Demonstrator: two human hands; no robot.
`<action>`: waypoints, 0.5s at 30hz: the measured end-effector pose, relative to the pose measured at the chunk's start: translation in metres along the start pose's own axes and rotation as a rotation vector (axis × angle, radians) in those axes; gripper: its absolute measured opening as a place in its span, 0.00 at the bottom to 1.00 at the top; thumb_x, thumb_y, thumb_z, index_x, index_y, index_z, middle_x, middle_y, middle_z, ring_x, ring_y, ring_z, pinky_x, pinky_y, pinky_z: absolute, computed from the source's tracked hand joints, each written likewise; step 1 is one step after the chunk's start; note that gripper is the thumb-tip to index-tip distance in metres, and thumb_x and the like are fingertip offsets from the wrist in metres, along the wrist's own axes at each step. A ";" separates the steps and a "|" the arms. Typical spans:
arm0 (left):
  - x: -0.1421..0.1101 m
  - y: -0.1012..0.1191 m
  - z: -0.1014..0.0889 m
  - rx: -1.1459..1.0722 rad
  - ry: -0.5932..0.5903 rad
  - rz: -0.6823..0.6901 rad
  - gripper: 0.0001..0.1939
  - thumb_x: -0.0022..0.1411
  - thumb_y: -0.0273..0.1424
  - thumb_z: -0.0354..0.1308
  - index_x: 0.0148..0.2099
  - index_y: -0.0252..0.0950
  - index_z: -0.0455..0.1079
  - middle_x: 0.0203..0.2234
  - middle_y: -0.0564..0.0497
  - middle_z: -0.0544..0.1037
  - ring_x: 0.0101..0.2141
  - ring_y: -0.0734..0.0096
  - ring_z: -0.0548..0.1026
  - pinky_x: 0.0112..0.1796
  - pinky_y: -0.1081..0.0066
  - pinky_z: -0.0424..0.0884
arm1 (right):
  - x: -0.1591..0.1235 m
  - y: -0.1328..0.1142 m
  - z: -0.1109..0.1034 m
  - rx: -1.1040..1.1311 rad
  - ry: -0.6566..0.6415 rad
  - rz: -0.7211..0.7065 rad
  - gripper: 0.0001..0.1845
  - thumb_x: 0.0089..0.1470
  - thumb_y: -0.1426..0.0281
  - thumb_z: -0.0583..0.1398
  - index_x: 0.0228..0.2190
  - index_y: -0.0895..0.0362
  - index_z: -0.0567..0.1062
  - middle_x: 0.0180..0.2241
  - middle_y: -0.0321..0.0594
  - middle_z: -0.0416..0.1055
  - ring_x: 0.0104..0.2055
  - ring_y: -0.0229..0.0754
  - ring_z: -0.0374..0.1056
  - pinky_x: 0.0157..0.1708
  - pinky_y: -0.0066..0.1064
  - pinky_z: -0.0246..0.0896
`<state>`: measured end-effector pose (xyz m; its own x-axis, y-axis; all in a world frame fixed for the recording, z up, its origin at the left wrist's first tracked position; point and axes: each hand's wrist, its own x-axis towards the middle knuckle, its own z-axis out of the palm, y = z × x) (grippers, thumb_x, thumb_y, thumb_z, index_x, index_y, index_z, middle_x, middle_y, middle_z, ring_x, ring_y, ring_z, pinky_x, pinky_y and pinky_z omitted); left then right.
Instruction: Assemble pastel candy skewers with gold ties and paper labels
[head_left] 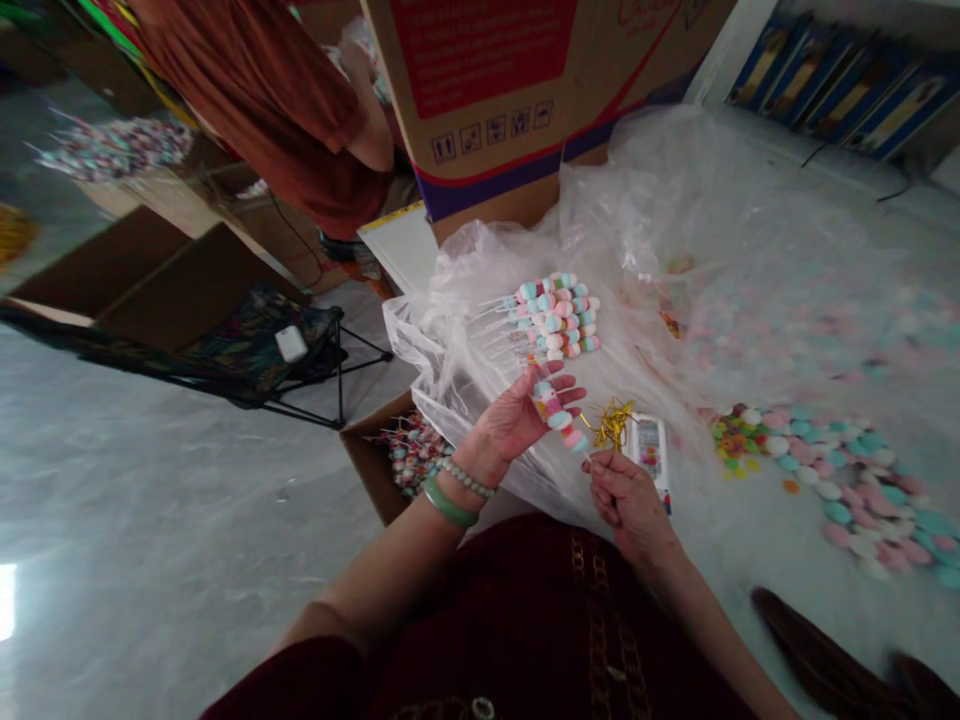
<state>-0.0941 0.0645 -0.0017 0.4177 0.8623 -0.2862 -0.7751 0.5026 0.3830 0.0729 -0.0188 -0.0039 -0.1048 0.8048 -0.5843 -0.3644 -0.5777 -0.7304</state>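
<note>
My left hand (pixel 517 415) lies palm up with its fingers curled under a skewer of pastel marshmallows (pixel 556 408). My right hand (pixel 626 498) pinches the bare lower end of that skewer's stick. A tuft of gold twist ties (pixel 611 423) sits just above my right hand. Beyond my hands a pile of finished marshmallow skewers (pixel 553 315) rests on crumpled clear plastic sheet (pixel 675 240).
Loose pastel marshmallows (pixel 847 480) and small coloured candies (pixel 733 440) are spread at the right. A small packet (pixel 649 445) lies beside the ties. An open carton of wrapped skewers (pixel 409 452) stands below left. A big cardboard box (pixel 517 90), a person in rust clothing (pixel 285 90) and a folding stool (pixel 255 345) are behind.
</note>
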 end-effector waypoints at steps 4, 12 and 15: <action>0.006 -0.012 0.013 0.014 0.085 0.061 0.11 0.59 0.37 0.57 0.39 0.33 0.69 0.32 0.48 0.76 0.39 0.60 0.76 0.45 0.58 0.67 | 0.002 -0.002 -0.002 0.058 0.008 0.039 0.12 0.38 0.65 0.66 0.25 0.57 0.70 0.11 0.23 0.53 0.11 0.25 0.41 0.10 0.19 0.31; 0.000 -0.031 0.017 0.043 0.219 0.169 0.11 0.60 0.37 0.56 0.36 0.33 0.68 0.34 0.46 0.75 0.40 0.58 0.76 0.43 0.59 0.70 | -0.001 -0.005 0.004 -0.006 -0.006 0.068 0.10 0.40 0.65 0.64 0.24 0.57 0.70 0.10 0.23 0.51 0.11 0.25 0.39 0.11 0.21 0.29; -0.001 -0.027 0.020 0.000 0.211 0.104 0.12 0.61 0.38 0.54 0.36 0.33 0.68 0.34 0.46 0.75 0.41 0.58 0.75 0.43 0.59 0.70 | -0.002 -0.002 0.006 -0.160 -0.012 -0.018 0.09 0.44 0.64 0.62 0.23 0.58 0.70 0.10 0.23 0.51 0.13 0.26 0.41 0.12 0.22 0.31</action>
<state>-0.0644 0.0519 0.0057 0.2275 0.8776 -0.4221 -0.8090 0.4116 0.4197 0.0681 -0.0186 0.0009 -0.1111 0.8165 -0.5666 -0.2147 -0.5764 -0.7885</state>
